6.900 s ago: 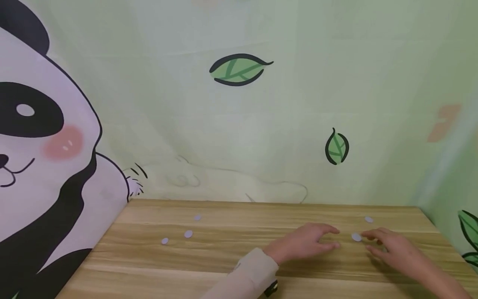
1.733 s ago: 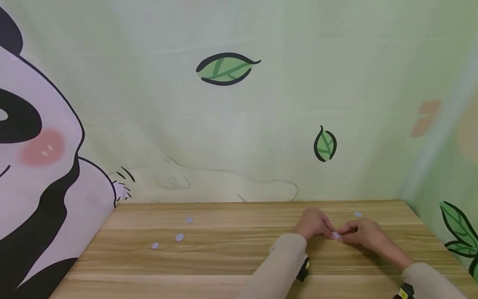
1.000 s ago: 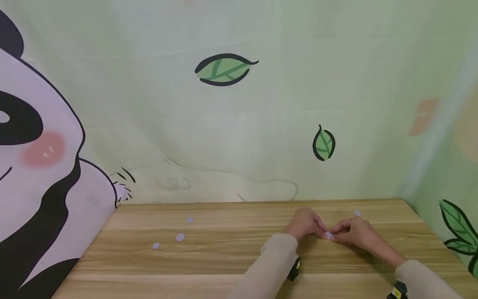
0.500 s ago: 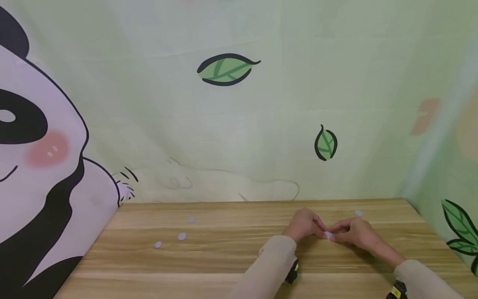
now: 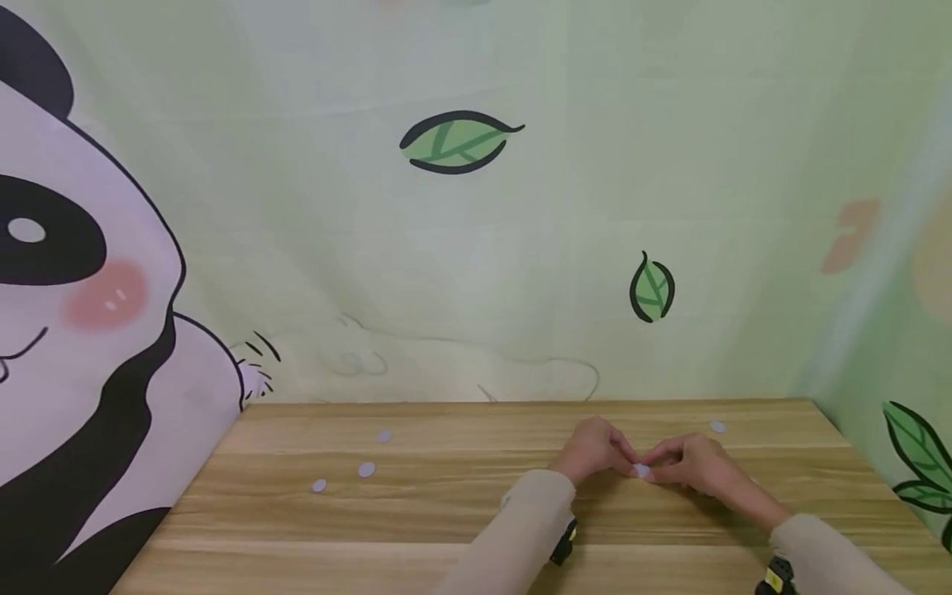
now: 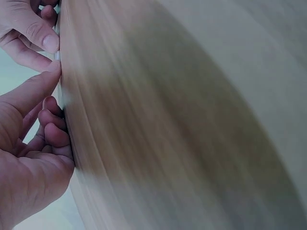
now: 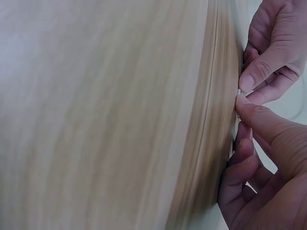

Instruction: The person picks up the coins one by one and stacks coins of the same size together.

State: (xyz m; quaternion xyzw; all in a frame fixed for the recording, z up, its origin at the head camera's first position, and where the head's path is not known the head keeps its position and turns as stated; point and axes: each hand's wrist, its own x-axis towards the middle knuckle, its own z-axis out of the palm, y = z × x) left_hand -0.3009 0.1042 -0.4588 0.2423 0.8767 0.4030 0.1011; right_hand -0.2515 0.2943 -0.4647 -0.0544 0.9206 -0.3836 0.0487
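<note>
A small white round disc lies between my two hands, low over the right half of the wooden table. The thumb and fingers of my left hand pinch its left edge, while my right hand pinches the right edge. Fingertips cover much of the disc. In the left wrist view the left hand is nearest, with its thumb almost meeting the other thumb at a thin sliver of the disc. From the right wrist, the right hand shows the same pinch, its other fingers curled close to the tabletop.
Three similar discs, one of them the middle disc, lie on the left part of the wooden table. Another white disc is at the back right, beyond my right hand. A printed cloth backdrop rises behind the table's far edge.
At first my hands were apart, with the disc on the table near the right fingertips. Both hands have since come together on it and moved slightly left with it.
</note>
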